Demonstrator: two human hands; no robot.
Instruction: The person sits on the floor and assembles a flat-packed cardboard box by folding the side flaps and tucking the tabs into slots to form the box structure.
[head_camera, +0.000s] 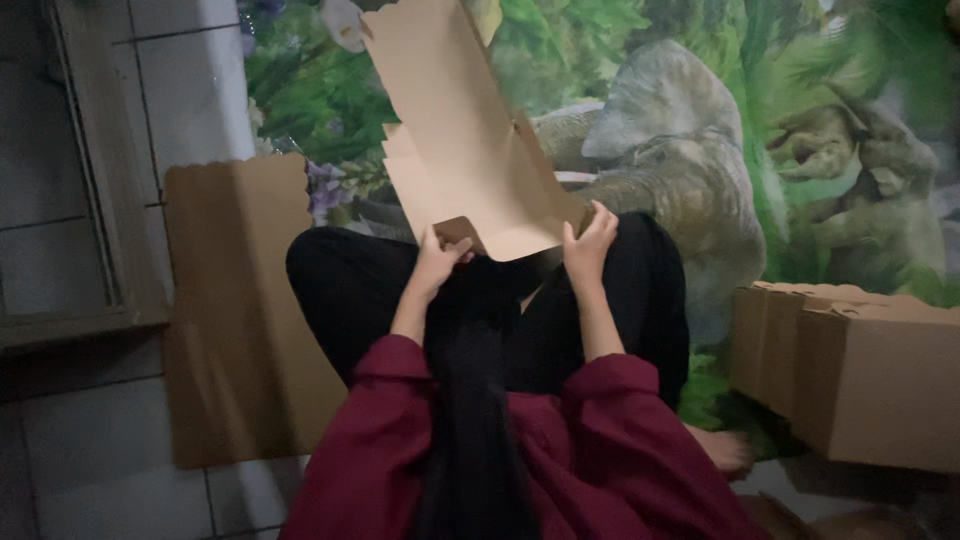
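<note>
box blank mid-fold: my left hand pinches a flap, right hand grips the edge; next, i'd crease it.

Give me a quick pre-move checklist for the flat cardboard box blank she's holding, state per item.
1. Left hand grips the flat cardboard box blank at its lower left corner flap: ok.
2. Right hand grips the blank's lower right edge: ok.
3. Blank held up off the lap, tilted away: ok.
4. Flaps and creases undamaged: cannot tell, light is dim.
5. Folded cardboard boxes on the right stand apart from the hands: ok.
6. Flat cardboard sheet on the floor at left lies apart from the blank: ok.
</note>
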